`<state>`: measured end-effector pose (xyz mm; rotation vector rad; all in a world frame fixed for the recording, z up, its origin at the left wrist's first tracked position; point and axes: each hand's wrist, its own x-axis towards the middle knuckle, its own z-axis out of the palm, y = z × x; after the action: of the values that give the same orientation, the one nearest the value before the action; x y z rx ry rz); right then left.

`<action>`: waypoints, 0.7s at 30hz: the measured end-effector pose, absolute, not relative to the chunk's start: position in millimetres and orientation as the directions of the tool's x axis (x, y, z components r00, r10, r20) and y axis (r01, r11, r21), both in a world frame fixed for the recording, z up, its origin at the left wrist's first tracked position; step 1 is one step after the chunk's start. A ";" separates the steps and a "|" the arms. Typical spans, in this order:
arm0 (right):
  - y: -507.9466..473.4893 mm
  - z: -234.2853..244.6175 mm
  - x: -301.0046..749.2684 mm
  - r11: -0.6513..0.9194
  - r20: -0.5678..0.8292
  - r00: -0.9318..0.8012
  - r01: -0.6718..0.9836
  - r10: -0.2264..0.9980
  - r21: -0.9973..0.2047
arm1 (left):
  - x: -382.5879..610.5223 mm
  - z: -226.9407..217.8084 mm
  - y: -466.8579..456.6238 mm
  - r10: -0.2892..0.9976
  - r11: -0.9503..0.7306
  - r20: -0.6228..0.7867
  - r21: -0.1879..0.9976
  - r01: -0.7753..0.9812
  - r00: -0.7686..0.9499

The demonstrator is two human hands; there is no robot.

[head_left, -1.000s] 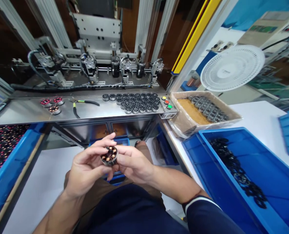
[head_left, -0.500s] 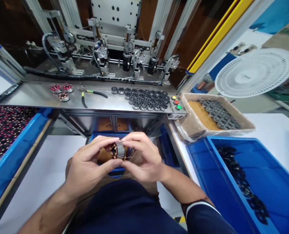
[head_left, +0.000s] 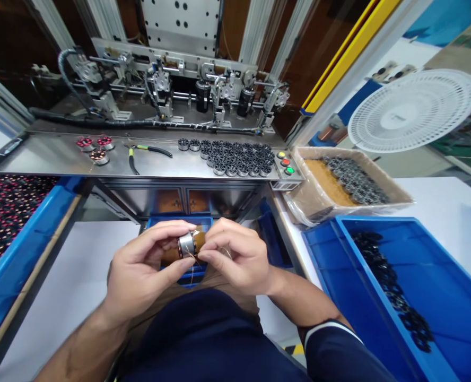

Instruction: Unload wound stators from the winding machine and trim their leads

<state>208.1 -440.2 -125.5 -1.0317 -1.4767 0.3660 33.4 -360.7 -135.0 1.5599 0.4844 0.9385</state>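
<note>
Between thumb and fingers, my left hand (head_left: 144,260) grips a motor stator (head_left: 186,245), a short silver ring with copper windings, held above a blue bin (head_left: 209,223) in front of my lap. My right hand (head_left: 235,254) pinches a thin copper wire (head_left: 193,255) that trails off the stator's right side. A loose wire end hangs below the stator and another loops by the right fingers. Ahead on the metal ledge lie wire cutters (head_left: 150,150) with black and green handles.
Left on the ledge (head_left: 60,159) sit a few wound stators (head_left: 99,156); several unwound black ones (head_left: 237,156) stand beside the control buttons (head_left: 285,162). Behind is a winding machine (head_left: 162,85). Blue bins (head_left: 450,276) and a carton (head_left: 315,212) flank the right, a white fan (head_left: 402,114) above.
My right hand has come off the stator's side and now pinches its wire slightly to the right. The stator has turned in my left hand. The machine's arms have swung down.
</note>
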 end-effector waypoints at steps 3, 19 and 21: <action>-443.5 -116.6 225.6 0.462 0.520 0.148 0.305 0.841 -0.833 | 29.9 -138.3 -357.3 0.688 -0.512 0.487 0.851 -0.116 0.539; -432.0 -73.1 239.7 0.704 0.492 -0.563 0.692 0.664 -0.158 | 7.6 -130.9 -347.2 0.381 -0.756 0.575 0.644 -0.114 0.724; -433.9 -69.7 247.5 0.702 0.429 -0.614 0.708 0.663 -0.071 | 4.4 -129.0 -347.1 0.370 -0.762 0.565 0.638 -0.107 0.738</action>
<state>247.5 -433.9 -69.7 -1.0587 -2.4847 -0.1457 4.4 -347.1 -129.0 2.2662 0.1966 0.9237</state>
